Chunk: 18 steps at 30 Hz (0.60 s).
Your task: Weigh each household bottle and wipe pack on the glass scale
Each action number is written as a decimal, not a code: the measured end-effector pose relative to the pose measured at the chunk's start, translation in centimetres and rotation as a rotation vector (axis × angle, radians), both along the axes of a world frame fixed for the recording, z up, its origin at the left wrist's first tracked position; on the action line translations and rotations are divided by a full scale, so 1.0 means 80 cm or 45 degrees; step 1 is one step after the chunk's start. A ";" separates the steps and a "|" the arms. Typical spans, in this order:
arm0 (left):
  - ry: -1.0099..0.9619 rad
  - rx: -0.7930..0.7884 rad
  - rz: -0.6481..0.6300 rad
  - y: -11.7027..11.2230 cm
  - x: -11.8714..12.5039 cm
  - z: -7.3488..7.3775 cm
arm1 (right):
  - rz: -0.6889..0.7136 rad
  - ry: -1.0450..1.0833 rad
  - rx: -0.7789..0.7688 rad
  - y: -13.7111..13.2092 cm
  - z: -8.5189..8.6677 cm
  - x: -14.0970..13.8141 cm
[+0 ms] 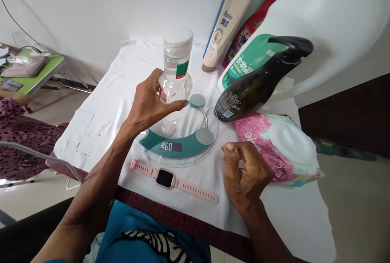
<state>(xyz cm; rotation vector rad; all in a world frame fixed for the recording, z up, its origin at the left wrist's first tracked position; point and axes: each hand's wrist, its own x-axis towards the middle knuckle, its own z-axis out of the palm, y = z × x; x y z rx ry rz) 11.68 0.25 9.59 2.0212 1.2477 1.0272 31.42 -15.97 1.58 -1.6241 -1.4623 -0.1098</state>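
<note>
We see a clear plastic bottle with a white cap and a green-and-red label (179,70), which stands upright on a round glass scale with a teal band (154,146). The left hand (149,100) is curved around the lower part of this bottle, half open — its thumb passes in front, but we cannot tell if the fingers press on it. On the scale's small display we see lit digits. The right hand (245,169) is curled into a loose fist, and we see nothing held in it; it is just beside a pink-flowered soft packet with a white lid (294,143). Nearer to us than the scale, a pink watch with a dark square face (165,178) lies flat on the white cloth (100,113). Behind the packet we notice a dark pump bottle (252,86), leaning in our view.
</note>
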 end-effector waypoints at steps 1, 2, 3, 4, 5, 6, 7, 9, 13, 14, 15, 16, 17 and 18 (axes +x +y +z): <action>0.016 -0.017 -0.003 -0.003 -0.002 -0.002 | -0.036 0.018 -0.046 0.001 -0.002 0.001; 0.025 -0.034 -0.006 -0.004 -0.003 -0.004 | -0.063 0.038 -0.081 0.002 -0.003 0.001; 0.029 -0.047 -0.006 -0.005 -0.005 -0.005 | -0.077 0.061 -0.114 0.002 -0.005 0.001; 0.031 -0.054 -0.006 -0.006 -0.006 -0.007 | -0.080 0.090 -0.149 0.003 -0.008 0.001; 0.034 -0.051 -0.009 -0.006 -0.007 -0.009 | -0.074 0.120 -0.185 0.004 -0.010 0.001; 0.038 -0.041 -0.015 -0.006 -0.007 -0.011 | -0.065 0.149 -0.219 0.005 -0.012 0.000; 0.043 -0.028 -0.025 -0.006 -0.008 -0.012 | -0.057 0.170 -0.253 0.006 -0.015 0.000; 0.045 -0.015 -0.054 -0.007 -0.011 -0.014 | -0.054 0.200 -0.307 0.007 -0.018 0.000; -0.025 -0.031 -0.077 -0.011 -0.029 -0.017 | -0.050 0.262 -0.390 0.008 -0.020 0.002; -0.059 -0.033 -0.057 -0.012 -0.038 -0.019 | -0.045 0.279 -0.415 0.008 -0.019 0.002; -0.092 -0.035 -0.013 -0.011 -0.047 -0.022 | -0.039 0.297 -0.438 0.008 -0.018 0.002; -0.116 -0.041 0.052 -0.011 -0.057 -0.027 | -0.036 0.318 -0.458 0.007 -0.016 0.002; -0.132 -0.056 0.130 -0.009 -0.067 -0.034 | -0.036 0.341 -0.477 0.007 -0.015 0.001; -0.142 -0.081 0.209 -0.008 -0.077 -0.041 | -0.046 0.367 -0.490 0.007 -0.014 0.000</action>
